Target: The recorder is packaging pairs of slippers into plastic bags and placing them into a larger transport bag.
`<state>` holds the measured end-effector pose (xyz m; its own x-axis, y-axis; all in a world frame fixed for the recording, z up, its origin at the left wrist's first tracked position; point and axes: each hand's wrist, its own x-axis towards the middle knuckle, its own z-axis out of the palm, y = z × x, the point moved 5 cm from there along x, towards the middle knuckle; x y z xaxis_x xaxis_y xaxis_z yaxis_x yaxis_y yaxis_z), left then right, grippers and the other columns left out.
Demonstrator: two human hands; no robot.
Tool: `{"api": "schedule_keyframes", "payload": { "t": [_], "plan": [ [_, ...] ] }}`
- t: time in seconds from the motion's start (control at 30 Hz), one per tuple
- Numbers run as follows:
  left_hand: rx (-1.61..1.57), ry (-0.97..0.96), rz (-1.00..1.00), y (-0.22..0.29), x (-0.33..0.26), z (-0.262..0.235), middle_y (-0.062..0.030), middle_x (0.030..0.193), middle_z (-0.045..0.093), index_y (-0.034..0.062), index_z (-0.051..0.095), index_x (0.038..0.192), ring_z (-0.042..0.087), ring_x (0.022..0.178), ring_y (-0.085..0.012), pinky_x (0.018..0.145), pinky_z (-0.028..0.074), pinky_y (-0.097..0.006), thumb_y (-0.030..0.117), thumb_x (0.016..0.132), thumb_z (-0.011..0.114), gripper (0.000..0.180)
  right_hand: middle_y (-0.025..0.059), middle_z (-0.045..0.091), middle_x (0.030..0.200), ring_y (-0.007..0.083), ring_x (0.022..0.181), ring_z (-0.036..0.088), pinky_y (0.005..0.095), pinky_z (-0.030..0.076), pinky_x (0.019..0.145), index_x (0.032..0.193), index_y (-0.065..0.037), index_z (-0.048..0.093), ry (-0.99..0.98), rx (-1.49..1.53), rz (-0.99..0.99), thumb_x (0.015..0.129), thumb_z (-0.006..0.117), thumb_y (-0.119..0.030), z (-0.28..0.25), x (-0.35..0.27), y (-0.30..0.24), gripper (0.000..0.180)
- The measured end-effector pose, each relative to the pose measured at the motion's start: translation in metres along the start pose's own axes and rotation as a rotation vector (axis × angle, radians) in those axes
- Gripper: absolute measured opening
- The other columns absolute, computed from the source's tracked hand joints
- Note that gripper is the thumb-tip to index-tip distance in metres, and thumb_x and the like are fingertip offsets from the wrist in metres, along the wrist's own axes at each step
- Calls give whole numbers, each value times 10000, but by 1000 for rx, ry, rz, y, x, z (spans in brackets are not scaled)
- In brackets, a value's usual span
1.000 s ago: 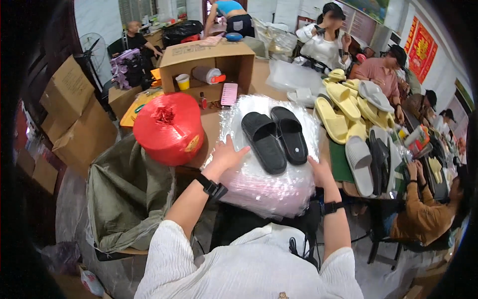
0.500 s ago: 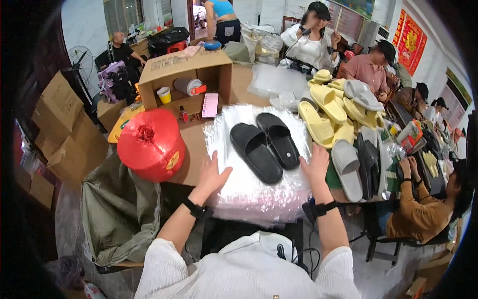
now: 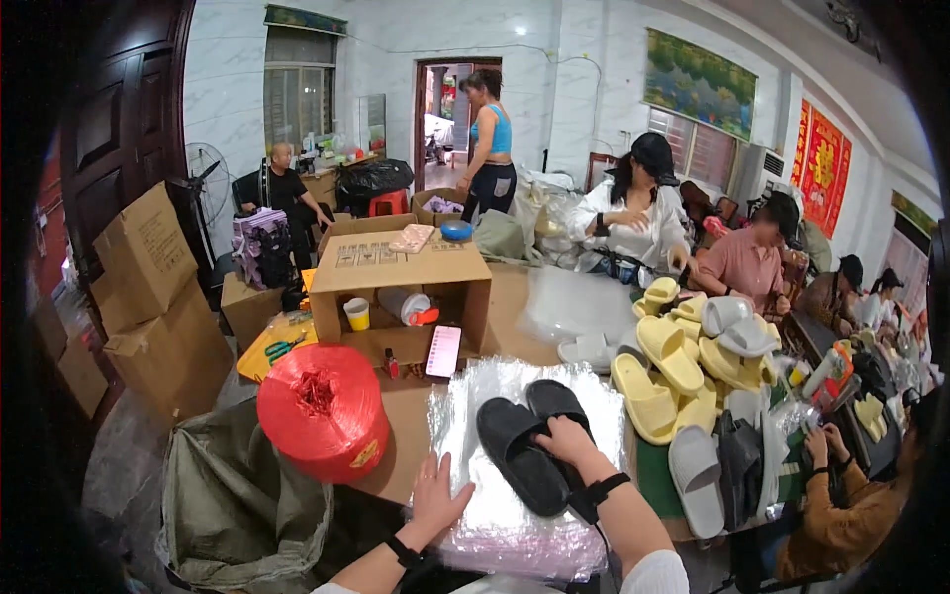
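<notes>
Left hand [image 3: 441, 497] splayed on plastic bags [image 3: 510, 530]; right hand [image 3: 576, 444] clamped on black slippers [image 3: 515, 453].

Between the red roll [image 3: 323, 416], which is crowding the table's [image 3: 399, 441] near left corner, and the bag stack [image 3: 460, 411], a bare lane is running; the left hand [image 3: 440, 495] is narrowing its near end. The phone [image 3: 443, 351] and cardboard box [image 3: 401, 272] are blocking it farther on. Right of the box, a gap is leading toward the far edge, beside clear sheets [image 3: 579, 302]. The slipper pile [image 3: 673, 356] is obstructing the right edge.
</notes>
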<state>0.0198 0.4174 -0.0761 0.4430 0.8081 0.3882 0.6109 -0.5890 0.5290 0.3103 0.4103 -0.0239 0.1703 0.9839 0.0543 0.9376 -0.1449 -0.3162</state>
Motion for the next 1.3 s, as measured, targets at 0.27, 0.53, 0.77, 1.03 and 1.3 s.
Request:
{"api": "schedule_keyframes", "payload": {
  "t": [0.27,0.53,0.77,1.03,1.3],
  "plan": [
    [2,-13,-29,-2,3,1,-374,1421,371,-61,409,1398,343,1334,-510,1112,264,-551,466,851,645,795,281,657,906,434,880,636,484,506,820,885,45,651,-23,64,-110,887,617,-461,3,10,8,507],
    [-16,-6,-58,-3,3,-4,-367,1432,368,-29,424,1401,347,1332,-513,1111,272,-546,478,842,662,791,303,646,914,444,895,630,483,502,818,853,74,639,-7,165,-81,896,607,-483,2,5,5,560],
    [-614,35,-179,-11,-6,-34,-271,1372,474,-15,457,1366,426,1296,-412,1069,357,-429,216,838,718,633,197,573,1063,323,980,583,394,495,817,1340,50,477,160,395,-222,851,742,-325,-67,-71,-12,671],
    [-323,-171,-494,-58,-145,-96,-106,939,668,25,656,1052,632,823,-205,722,488,-341,214,894,640,246,8,546,652,78,601,480,279,377,515,738,19,632,553,748,154,928,660,-149,-85,-299,17,255],
    [83,-1209,-677,-260,-327,59,-174,1045,692,48,659,1119,660,970,-316,800,529,-454,442,945,517,453,35,538,581,131,524,505,351,522,645,648,-59,619,108,1,529,929,608,-183,147,-459,186,308]
  ]
}}
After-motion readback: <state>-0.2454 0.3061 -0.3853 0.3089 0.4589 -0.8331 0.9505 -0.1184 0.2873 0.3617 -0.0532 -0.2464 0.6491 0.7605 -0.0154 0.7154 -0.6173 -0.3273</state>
